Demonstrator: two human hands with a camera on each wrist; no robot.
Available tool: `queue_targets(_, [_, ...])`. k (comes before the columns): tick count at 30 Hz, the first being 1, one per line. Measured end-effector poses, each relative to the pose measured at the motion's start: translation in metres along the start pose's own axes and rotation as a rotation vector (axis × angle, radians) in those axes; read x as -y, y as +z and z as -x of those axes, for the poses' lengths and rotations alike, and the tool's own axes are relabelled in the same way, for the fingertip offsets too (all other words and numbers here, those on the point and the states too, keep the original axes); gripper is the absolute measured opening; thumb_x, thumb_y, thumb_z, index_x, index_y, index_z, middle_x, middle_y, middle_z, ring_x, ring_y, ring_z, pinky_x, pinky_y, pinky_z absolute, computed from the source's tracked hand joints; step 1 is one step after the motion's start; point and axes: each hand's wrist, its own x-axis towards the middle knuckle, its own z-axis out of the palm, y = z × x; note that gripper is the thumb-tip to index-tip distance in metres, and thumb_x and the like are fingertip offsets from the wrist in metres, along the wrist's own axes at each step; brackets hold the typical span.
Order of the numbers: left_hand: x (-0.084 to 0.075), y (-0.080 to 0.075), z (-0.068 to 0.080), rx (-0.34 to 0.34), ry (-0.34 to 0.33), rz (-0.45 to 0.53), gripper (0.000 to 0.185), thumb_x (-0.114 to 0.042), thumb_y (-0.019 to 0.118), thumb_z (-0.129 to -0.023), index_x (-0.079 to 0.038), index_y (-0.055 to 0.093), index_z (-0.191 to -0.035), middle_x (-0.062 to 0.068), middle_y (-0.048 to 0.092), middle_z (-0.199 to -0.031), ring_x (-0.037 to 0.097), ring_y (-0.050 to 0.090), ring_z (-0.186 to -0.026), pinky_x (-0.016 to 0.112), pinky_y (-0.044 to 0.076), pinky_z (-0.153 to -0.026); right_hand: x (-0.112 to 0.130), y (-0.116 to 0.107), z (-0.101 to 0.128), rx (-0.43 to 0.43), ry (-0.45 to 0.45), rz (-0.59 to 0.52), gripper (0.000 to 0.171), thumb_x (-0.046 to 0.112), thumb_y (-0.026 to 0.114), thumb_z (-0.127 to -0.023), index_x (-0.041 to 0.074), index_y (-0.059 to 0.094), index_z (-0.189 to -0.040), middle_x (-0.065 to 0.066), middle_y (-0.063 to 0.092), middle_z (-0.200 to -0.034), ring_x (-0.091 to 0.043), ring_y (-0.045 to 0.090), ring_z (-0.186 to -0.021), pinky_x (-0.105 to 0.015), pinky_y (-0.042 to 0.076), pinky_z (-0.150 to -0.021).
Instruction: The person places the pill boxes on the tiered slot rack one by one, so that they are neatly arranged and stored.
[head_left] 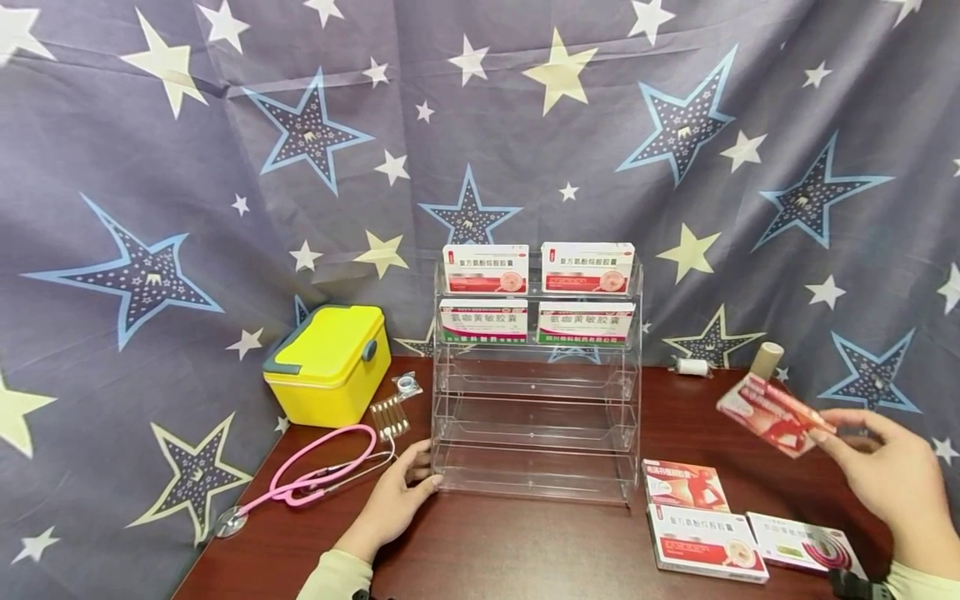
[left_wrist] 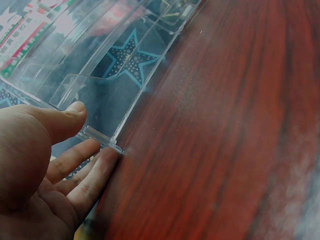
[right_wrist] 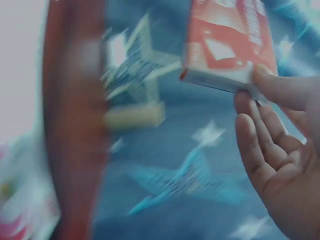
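Observation:
My right hand (head_left: 892,479) pinches a red medicine box (head_left: 772,419) by one end, thumb against fingers, above the right side of the table. The right wrist view shows the thumb on that red box (right_wrist: 227,42) near its corner. A clear acrylic display rack (head_left: 534,479) stands in the middle. Two white-and-red medicine boxes (head_left: 486,271) fill its top tier, and two white, pink and green boxes (head_left: 483,323) sit in the tier below. My left hand (head_left: 397,500) holds the rack's lower left corner, thumb at the front and fingers around the side.
Another red box (head_left: 686,485), a white-and-red box (head_left: 705,542) and a white box with pink rings (head_left: 802,540) lie at the right front. Behind them are a white roll (head_left: 692,367) and a tan roll (head_left: 767,360). Left stand a yellow case (head_left: 330,367) and a pink stethoscope (head_left: 300,483).

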Motion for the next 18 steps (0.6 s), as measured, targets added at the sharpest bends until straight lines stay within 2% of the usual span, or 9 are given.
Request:
queue_targets(4, [0.0,0.0,0.0,0.005,0.002,-0.011,0.054,-0.006,0.076,-0.096,-0.015,0.058,-0.146,0.012,0.069,-0.121,0.025,0.069,-0.107,0.034,0.055,-0.092,0.06,-0.01,-0.008,-0.099,-0.086,-0.176,0.034,0.011,0.087,-0.087,-0.001,0.073,-0.115,0.036,0.062,-0.071,0.02,0.057,-0.063,-0.011,0.039,-0.049])
queue_targets(6, [0.0,0.0,0.0,0.006,0.004,-0.014,0.054,-0.006,0.076,-0.096,-0.015,0.057,-0.146,0.012,0.069,-0.121,0.025,0.069,-0.107,0.034,0.055,-0.092,0.092,-0.011,-0.012,-0.106,-0.168,-0.227,0.032,0.007,0.089,-0.084,0.001,0.075,-0.112,0.04,0.062,-0.078,0.019,0.06,-0.066,-0.009,0.04,-0.052])
queue_targets(9, [0.001,0.0,0.0,0.008,0.008,-0.017,0.054,-0.007,0.076,-0.096,-0.015,0.057,-0.146,0.012,0.069,-0.122,0.025,0.069,-0.108,0.033,0.055,-0.092,0.138,-0.004,-0.015,-0.065,-0.332,-0.299,0.029,0.0,0.089,-0.081,0.005,0.078,-0.108,0.029,0.07,-0.082,0.014,0.065,-0.068,-0.008,0.044,-0.057])
queue_targets(13, [0.003,0.0,0.0,0.014,0.015,-0.012,0.054,-0.008,0.076,-0.096,-0.015,0.057,-0.146,0.012,0.069,-0.123,0.026,0.069,-0.108,0.034,0.055,-0.092,0.189,0.022,-0.02,0.003,-0.511,-0.355,0.028,-0.003,0.089,-0.08,0.012,0.08,-0.101,0.006,0.076,-0.086,0.005,0.069,-0.069,-0.01,0.048,-0.061])
queue_targets(16, [0.003,-0.001,-0.001,0.015,0.017,-0.006,0.055,-0.007,0.076,-0.096,-0.015,0.057,-0.147,0.013,0.069,-0.124,0.027,0.068,-0.109,0.034,0.055,-0.092,0.218,0.049,-0.024,0.033,-0.586,-0.315,0.025,0.002,0.09,-0.081,0.017,0.079,-0.098,0.006,0.075,-0.089,0.001,0.071,-0.071,-0.015,0.048,-0.059])
queue_targets(18, [0.003,0.0,0.0,0.012,0.019,-0.003,0.055,-0.006,0.076,-0.096,-0.015,0.057,-0.147,0.014,0.069,-0.124,0.028,0.069,-0.109,0.034,0.055,-0.091,0.232,0.068,-0.025,0.058,-0.603,-0.283,0.023,0.005,0.09,-0.082,0.018,0.079,-0.098,0.007,0.075,-0.091,-0.003,0.072,-0.073,-0.019,0.051,-0.059])
